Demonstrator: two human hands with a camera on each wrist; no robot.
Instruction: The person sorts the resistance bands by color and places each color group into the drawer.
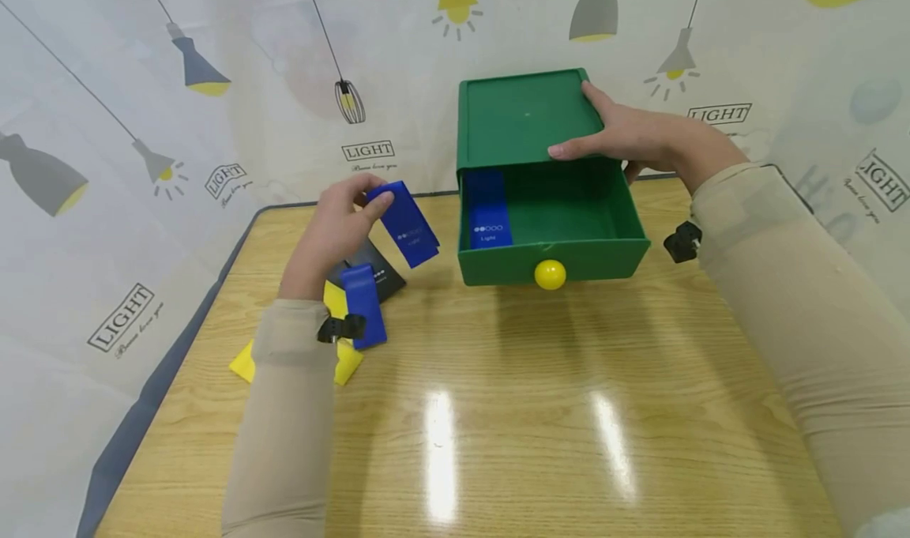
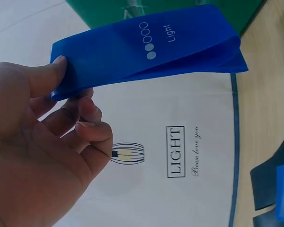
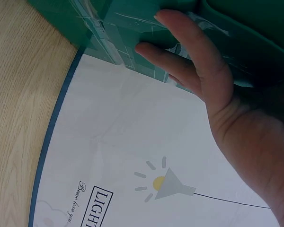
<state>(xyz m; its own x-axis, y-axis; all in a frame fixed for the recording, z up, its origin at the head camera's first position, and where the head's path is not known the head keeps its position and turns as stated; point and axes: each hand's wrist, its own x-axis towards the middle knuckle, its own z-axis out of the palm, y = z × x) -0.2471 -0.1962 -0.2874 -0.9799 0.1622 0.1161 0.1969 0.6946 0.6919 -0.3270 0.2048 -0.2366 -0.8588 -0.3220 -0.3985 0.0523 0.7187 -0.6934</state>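
While sheeting (image 1: 405, 56) backs the box (image 1: 522, 119) — the table (image 1: 526, 411) gleams.

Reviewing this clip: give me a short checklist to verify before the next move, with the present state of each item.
1. Left hand pinches a folded blue band: ok.
2. Drawer pulled out, its inside reachable: ok.
3. Right hand touching the green box: ok.
4. Bare floor beside the blue strip inside the drawer: ok, to its right.
5. Held band's layers flat together: not ok; they gape at the far end in the left wrist view.
6. Drawer's rear free of other things: cannot tell; the box top hides it.
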